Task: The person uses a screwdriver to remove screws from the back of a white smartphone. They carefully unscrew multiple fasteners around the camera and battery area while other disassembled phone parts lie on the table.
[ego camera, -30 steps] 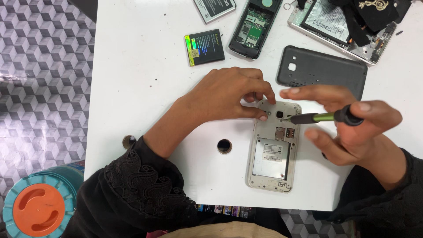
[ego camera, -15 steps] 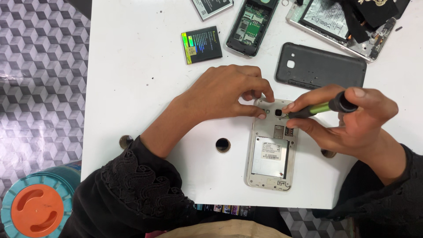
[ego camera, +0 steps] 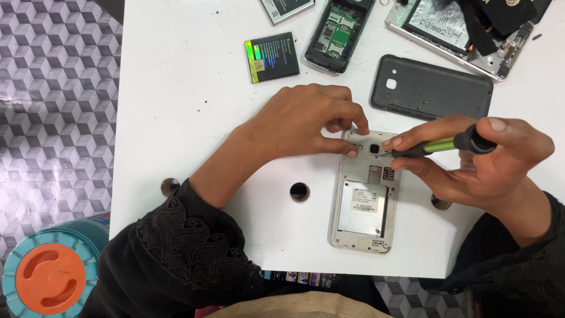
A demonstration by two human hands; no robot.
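A silver phone (ego camera: 365,203) lies face down on the white table (ego camera: 188,106) with its back cover off and its battery bay bare. My left hand (ego camera: 306,123) pinches the phone's top left corner, fingertips on the frame beside the camera lens. My right hand (ego camera: 482,165) grips a green and black screwdriver (ego camera: 438,145), whose tip rests on the phone's upper edge just right of the lens.
A dark grey back cover (ego camera: 432,88) lies behind the phone. Further back are a black battery (ego camera: 272,56), an opened dark phone (ego camera: 338,32) and another dismantled phone (ego camera: 459,29). A round hole (ego camera: 299,191) is in the table. A teal and orange tub (ego camera: 50,277) stands on the floor at lower left.
My right hand has shifted slightly, bringing the screwdriver tip from the phone's right side up to the spot beside the camera lens. My left hand stays on the top corner.
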